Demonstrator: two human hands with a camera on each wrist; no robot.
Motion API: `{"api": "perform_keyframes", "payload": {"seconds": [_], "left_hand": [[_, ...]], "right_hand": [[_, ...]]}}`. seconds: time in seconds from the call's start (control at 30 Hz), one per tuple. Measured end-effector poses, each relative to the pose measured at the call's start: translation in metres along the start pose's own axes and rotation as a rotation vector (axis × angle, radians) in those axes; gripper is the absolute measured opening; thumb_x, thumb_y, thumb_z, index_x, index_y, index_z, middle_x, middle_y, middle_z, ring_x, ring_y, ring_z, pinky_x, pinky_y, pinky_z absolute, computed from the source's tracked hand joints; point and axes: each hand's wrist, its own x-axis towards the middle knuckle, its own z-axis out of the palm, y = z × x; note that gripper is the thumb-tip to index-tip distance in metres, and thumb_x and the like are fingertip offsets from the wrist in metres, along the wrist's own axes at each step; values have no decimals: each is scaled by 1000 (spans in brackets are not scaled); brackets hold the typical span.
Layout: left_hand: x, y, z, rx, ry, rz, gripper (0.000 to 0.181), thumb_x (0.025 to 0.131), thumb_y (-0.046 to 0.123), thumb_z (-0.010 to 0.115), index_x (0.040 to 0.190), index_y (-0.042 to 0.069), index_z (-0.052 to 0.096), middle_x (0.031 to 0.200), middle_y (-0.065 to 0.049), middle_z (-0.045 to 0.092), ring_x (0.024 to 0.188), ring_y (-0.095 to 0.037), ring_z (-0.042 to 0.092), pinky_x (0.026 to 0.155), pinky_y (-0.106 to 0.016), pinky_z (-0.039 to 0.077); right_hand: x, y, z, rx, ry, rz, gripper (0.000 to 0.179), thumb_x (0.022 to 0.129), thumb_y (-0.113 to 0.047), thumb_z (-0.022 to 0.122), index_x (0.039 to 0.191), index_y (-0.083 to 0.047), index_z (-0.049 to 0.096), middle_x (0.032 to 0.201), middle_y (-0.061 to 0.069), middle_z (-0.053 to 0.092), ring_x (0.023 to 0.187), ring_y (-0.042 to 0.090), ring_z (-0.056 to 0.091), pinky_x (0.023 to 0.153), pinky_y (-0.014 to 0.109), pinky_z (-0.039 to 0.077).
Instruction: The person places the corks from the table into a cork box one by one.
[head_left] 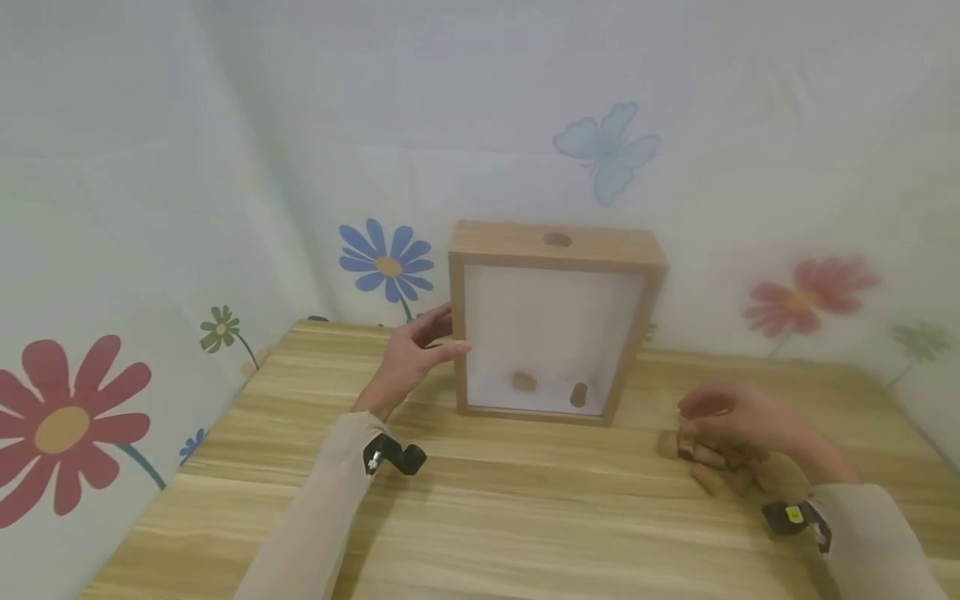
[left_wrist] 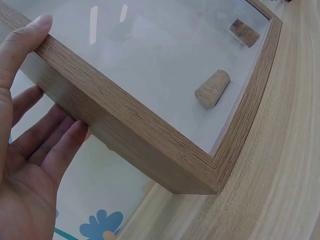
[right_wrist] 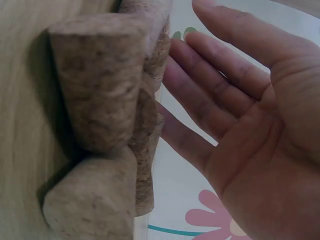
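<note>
A wooden shadow box frame (head_left: 510, 237) with a clear front stands upright on the table, a dark oval hole (head_left: 557, 239) in its top. My left hand (head_left: 408, 358) grips its left side, thumb on the front edge and fingers along the side and back. Inside, one cork (left_wrist: 213, 89) and a second cork (left_wrist: 244, 33) lie near the bottom. My right hand (head_left: 742, 417) hovers at a loose pile of tapered corks (head_left: 708, 477). In the right wrist view its fingers (right_wrist: 212, 87) are loosely extended beside the corks, nothing visible in the palm.
The wood-grain table (head_left: 525, 517) runs back to a pale curtain (head_left: 300, 100) printed with flowers and a blue butterfly (head_left: 609, 154). The cork pile lies to the right of the frame. A small black camera mount sits on each wrist.
</note>
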Motion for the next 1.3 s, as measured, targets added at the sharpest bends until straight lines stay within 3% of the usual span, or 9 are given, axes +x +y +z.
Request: {"api": "perform_keyframes", "payload": {"seconds": [0.23,0.53,0.67,0.87,1.0,1.2,1.3], "left_hand": [[3,1,0,-2,0,14,71,93,14,84,156,8,52,142,-13,65,132,-26,59,107,-36,53],[4,1,-1,-10,-6,17,71,93,14,83,157,10,52,143,-13,64,132,-27,60,105,-35,54],[4,0,-1,-8,-3,12,71,93,16,84,156,11,53,142,-12,64,132,-27,60,105,-35,54],[4,-1,-1,-5,0,3,72,92,17,85,157,11,53,142,-12,64,132,-27,61,104,-35,55],[4,-1,-1,-5,2,5,72,92,16,85,157,11,53,143,-13,64,132,-28,60,104,-34,55],[2,-2,-1,-8,5,3,74,92,16,85,158,9,51,145,-15,62,134,-30,59,105,-35,54],[2,-4,0,-6,8,1,75,92,17,85,158,8,51,145,-15,62,134,-30,59,106,-35,54]], "right_hand": [[0,1,1,18,-73,16,31,94,-14,80,120,0,74,114,9,77,106,30,72,91,30,56],[1,-2,3,23,-80,20,25,94,-18,83,113,-3,78,102,-1,77,88,9,67,81,25,55],[2,-2,4,7,-84,24,23,94,-19,83,112,-5,78,101,-3,76,85,7,65,80,26,54],[3,1,6,28,-79,-11,20,93,-15,83,111,-9,77,103,-4,76,91,8,66,85,27,55],[3,2,6,90,-91,-5,17,96,-11,78,112,-6,75,104,0,76,85,9,66,77,26,55],[3,1,3,120,-73,84,19,99,-17,75,114,-6,75,104,4,76,78,15,65,64,30,55],[3,0,2,59,-22,91,23,99,-20,76,119,-7,74,110,4,76,89,16,69,73,29,57]]}}
